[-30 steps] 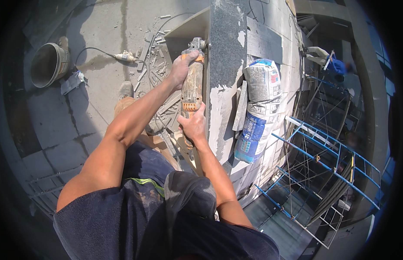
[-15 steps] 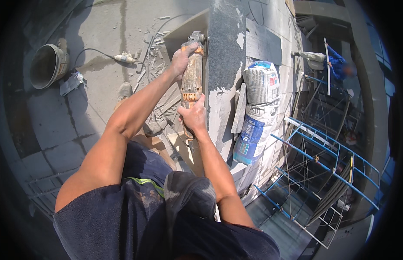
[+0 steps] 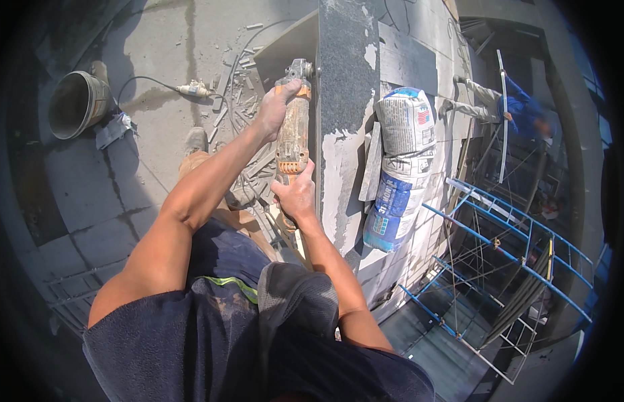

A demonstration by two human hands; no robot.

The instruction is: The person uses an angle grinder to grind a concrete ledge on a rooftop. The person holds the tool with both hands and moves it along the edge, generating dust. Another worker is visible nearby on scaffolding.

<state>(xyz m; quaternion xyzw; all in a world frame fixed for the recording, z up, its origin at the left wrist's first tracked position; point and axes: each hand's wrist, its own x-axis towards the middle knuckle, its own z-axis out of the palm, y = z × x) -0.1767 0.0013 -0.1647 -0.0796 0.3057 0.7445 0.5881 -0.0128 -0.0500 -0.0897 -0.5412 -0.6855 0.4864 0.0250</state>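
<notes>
My left hand (image 3: pixel 275 107) is closed around the front of a dusty orange angle grinder (image 3: pixel 292 137), near its metal head (image 3: pixel 300 69). Below it, my right hand (image 3: pixel 296 195) grips the rear of the same tool. The grinder lies lengthwise along the left edge of a speckled dark stone surface (image 3: pixel 345 74) with flaking white patches, its head against that edge; the disc is mostly hidden. A leaning board (image 3: pixel 282 50) is left of the head. Right of the tool lie white-and-blue sacks (image 3: pixel 399 127), beside pale narrow stone pieces (image 3: pixel 369 161).
Left: a bucket (image 3: pixel 77 104), a cable connector (image 3: pixel 195 88), a looping cord, scattered offcuts (image 3: pixel 245 63) around my feet. Right: blue scaffold rails (image 3: pixel 493 238) over a lower level, where a co-worker in blue and pale trousers (image 3: pixel 523 110) holds a long white strip (image 3: pixel 503 151).
The grinder and both my hands first shifted slightly up, then back down and a little left. The co-worker has come further into view, and the long white strip has shifted.
</notes>
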